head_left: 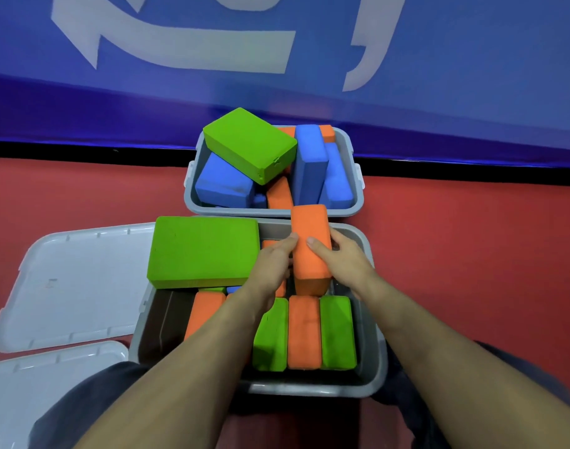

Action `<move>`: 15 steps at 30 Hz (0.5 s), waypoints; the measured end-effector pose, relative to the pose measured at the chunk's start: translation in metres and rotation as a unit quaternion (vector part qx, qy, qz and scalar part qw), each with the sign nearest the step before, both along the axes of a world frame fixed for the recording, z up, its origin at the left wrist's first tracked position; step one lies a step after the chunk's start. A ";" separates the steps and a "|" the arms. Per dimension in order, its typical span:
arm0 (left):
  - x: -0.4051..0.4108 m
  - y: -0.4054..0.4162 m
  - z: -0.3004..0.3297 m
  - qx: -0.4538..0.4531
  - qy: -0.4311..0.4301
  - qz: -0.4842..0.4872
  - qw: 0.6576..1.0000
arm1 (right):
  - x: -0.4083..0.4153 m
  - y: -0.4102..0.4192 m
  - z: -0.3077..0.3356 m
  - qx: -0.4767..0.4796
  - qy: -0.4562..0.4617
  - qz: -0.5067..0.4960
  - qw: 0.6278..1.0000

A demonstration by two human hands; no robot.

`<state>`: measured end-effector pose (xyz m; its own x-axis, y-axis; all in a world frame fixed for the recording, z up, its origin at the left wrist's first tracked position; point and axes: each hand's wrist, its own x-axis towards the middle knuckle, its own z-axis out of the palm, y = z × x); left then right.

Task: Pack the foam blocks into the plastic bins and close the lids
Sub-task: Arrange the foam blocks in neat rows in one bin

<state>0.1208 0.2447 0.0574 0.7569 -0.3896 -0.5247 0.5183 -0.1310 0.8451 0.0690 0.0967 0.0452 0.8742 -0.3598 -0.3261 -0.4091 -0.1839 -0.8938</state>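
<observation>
Red floor [471,254]; orange block [310,244] lengthwise away, between both hands.

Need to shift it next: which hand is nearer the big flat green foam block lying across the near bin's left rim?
Left. The left hand sits right beside the big flat green foam block; the right hand is farther, beyond the held orange foam block.

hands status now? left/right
Left hand: gripping the orange block, left side.
Right hand: gripping the same block, right side, over the near bin.
</observation>
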 end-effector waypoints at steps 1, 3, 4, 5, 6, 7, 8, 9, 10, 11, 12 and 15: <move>0.000 -0.001 -0.004 0.007 0.001 0.003 1.000 | 0.002 0.002 -0.005 0.000 0.011 -0.004 1.000; 0.002 -0.001 -0.013 0.024 -0.005 0.005 1.000 | 0.006 0.005 -0.016 0.015 0.025 -0.018 0.999; 0.004 -0.001 -0.017 0.028 -0.006 0.006 1.000 | 0.008 0.006 -0.021 0.025 0.028 -0.020 0.999; 0.005 0.000 -0.021 0.029 -0.004 0.005 1.000 | 0.011 0.007 -0.025 0.033 0.034 -0.019 0.999; 0.006 0.001 -0.024 0.029 0.000 0.004 1.000 | 0.012 0.008 -0.029 0.040 0.037 -0.021 0.998; 0.008 0.001 -0.028 0.029 0.002 0.003 1.000 | 0.014 0.009 -0.030 0.045 0.042 -0.026 0.998; 0.009 0.002 -0.032 0.030 0.003 0.005 1.000 | 0.016 0.011 -0.034 0.046 0.044 -0.029 0.998; 0.010 0.003 -0.036 0.037 0.002 0.006 0.999 | 0.017 0.013 -0.036 0.043 0.054 -0.031 0.997; 0.012 0.004 -0.040 0.045 0.000 0.007 0.999 | 0.017 0.015 -0.040 0.041 0.062 -0.033 0.997; 0.013 0.004 -0.044 0.053 -0.001 0.007 0.999 | 0.018 0.016 -0.043 0.042 0.073 -0.033 0.996; 0.014 0.004 -0.049 0.059 0.003 0.009 0.998 | 0.019 0.017 -0.048 0.044 0.083 -0.029 0.995; 0.016 0.004 -0.061 0.056 0.009 0.018 0.998 | 0.022 0.013 -0.061 0.052 0.103 -0.017 0.993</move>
